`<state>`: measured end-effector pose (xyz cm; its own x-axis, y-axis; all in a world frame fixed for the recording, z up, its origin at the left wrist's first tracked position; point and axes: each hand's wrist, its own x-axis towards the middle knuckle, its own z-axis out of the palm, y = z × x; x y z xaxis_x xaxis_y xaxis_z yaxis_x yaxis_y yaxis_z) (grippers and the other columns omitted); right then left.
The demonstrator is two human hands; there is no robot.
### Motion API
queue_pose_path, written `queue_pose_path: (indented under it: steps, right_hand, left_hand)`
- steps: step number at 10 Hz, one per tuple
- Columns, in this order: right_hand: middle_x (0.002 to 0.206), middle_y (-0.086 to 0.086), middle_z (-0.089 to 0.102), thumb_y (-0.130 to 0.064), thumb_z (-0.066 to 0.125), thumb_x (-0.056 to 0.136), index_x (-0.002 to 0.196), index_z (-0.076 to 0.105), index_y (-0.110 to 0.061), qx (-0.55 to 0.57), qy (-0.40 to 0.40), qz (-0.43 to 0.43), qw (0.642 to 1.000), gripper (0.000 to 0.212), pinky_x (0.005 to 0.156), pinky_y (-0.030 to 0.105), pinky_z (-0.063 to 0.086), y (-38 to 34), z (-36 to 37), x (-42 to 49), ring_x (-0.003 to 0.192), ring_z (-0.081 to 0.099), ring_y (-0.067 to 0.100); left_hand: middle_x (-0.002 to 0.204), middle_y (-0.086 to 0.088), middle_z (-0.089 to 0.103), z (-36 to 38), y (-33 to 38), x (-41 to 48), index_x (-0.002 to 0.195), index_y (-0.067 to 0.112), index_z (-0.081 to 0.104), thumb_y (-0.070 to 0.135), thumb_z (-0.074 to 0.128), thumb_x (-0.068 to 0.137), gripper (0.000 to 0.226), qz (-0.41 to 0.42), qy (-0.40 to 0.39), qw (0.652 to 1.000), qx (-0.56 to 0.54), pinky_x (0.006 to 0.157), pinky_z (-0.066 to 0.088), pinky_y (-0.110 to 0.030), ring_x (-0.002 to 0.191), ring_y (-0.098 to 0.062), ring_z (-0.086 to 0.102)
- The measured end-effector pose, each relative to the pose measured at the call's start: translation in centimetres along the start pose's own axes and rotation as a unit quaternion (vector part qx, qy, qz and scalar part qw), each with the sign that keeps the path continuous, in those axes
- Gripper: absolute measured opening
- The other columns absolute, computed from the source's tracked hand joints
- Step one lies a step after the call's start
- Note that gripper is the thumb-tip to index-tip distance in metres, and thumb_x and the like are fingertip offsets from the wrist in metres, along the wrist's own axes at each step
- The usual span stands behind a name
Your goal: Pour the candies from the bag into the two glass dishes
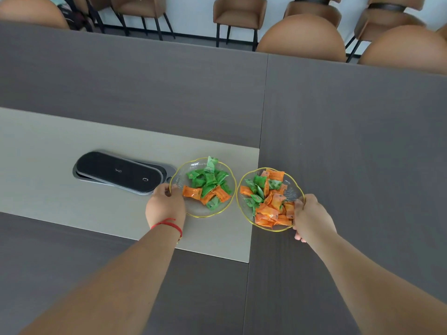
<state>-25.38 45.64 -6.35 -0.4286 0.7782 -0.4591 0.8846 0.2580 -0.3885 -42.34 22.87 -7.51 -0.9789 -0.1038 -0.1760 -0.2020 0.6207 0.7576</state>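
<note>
Two clear glass dishes with gold rims stand side by side on the table. The left dish (191,211) holds mostly green wrapped candies (208,178) with a few orange ones. The right dish (294,187) holds mixed green and orange wrapped candies (271,210). My left hand (165,206), with a red string on the wrist, grips the left dish at its left rim. My right hand (312,217) grips the right dish at its right rim. No bag is in view.
A black oval panel (118,171) set in the light grey table inlay (48,141) lies just left of the left dish. Dark table surface (350,129) stretches right and beyond. Brown chairs (301,39) line the far edge.
</note>
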Motion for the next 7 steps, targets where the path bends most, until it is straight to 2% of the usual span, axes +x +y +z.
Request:
queue_pose_path:
  steps: [1, 2, 3, 4, 5, 6, 7]
  right_hand:
    - [0.092, 0.012, 0.069, -0.015, 0.047, 0.097, 0.112, 0.042, -0.012, -0.050, -0.007, 0.002, 0.999, 0.016, 0.068, 0.044, 0.062, -0.2, 0.1, -0.3, 0.074, 0.073, 0.032]
    - [0.106, 0.010, 0.062, -0.005, 0.060, 0.090, 0.120, 0.043, -0.010, -0.094, -0.016, -0.009, 0.995, 0.034, 0.076, 0.045, 0.061, -0.4, 0.0, -0.6, 0.088, 0.071, 0.030]
    - [0.093, 0.007, 0.066, -0.030, 0.042, 0.100, 0.124, 0.041, -0.016, -0.013, 0.011, -0.010, 1.000, 0.028, 0.062, 0.039, 0.062, -0.1, -0.2, -1.2, 0.066, 0.072, 0.024]
    - [0.085, 0.004, 0.068, -0.045, 0.027, 0.100, 0.132, 0.036, -0.021, 0.094, 0.035, 0.018, 0.995, 0.041, 0.048, 0.030, 0.057, 0.1, -0.2, -1.9, 0.053, 0.070, 0.019]
    - [0.088, 0.002, 0.066, -0.042, 0.033, 0.101, 0.142, 0.025, -0.027, 0.156, 0.026, 0.032, 0.987, 0.045, 0.051, 0.032, 0.058, 0.5, -0.1, -2.8, 0.058, 0.070, 0.020]
    - [0.089, -0.001, 0.063, -0.032, 0.043, 0.099, 0.143, 0.024, -0.034, 0.150, 0.005, 0.000, 0.989, 0.048, 0.065, 0.041, 0.061, 1.6, 0.4, -5.0, 0.065, 0.069, 0.020]
    - [0.123, 0.011, 0.058, -0.023, 0.047, 0.095, 0.145, 0.024, -0.037, 0.070, -0.045, -0.041, 0.996, 0.057, 0.092, 0.044, 0.055, 2.3, 0.1, -9.5, 0.104, 0.066, 0.025]
  left_hand:
    - [0.087, -0.001, 0.064, -0.1, 0.0, -0.2, 0.090, 0.023, 0.058, 0.032, 0.045, 0.091, 0.016, 0.000, -0.001, 1.000, -0.010, 0.069, 0.037, -0.030, 0.079, -0.026, 0.055]
    - [0.087, 0.000, 0.064, -0.2, -0.2, -0.4, 0.091, 0.024, 0.059, 0.034, 0.046, 0.090, 0.016, 0.006, -0.002, 1.000, -0.023, 0.069, 0.038, -0.029, 0.082, -0.028, 0.059]
    - [0.088, 0.004, 0.062, -0.2, 0.1, -0.7, 0.106, 0.021, 0.058, 0.043, 0.047, 0.089, 0.030, -0.006, 0.009, 0.999, -0.051, 0.072, 0.039, -0.030, 0.080, -0.023, 0.057]
    - [0.075, 0.004, 0.059, -0.7, 0.5, -1.4, 0.118, 0.018, 0.047, 0.046, 0.045, 0.090, 0.039, -0.033, 0.018, 0.995, -0.089, 0.072, 0.038, -0.032, 0.079, -0.028, 0.055]
    - [0.082, -0.004, 0.058, -1.6, 0.3, -2.5, 0.120, 0.016, 0.041, 0.047, 0.043, 0.091, 0.042, -0.069, 0.014, 0.986, -0.154, 0.076, 0.041, -0.037, 0.084, -0.034, 0.054]
    - [0.081, -0.004, 0.055, -3.1, -1.5, -4.9, 0.115, 0.024, 0.037, 0.044, 0.047, 0.090, 0.034, -0.062, -0.035, 0.984, -0.164, 0.079, 0.048, -0.047, 0.079, -0.036, 0.055]
    - [0.085, 0.001, 0.054, -6.1, -5.6, -10.8, 0.118, 0.026, 0.038, 0.034, 0.060, 0.086, 0.039, 0.027, -0.076, 0.992, -0.101, 0.073, 0.053, -0.046, 0.072, -0.022, 0.056]
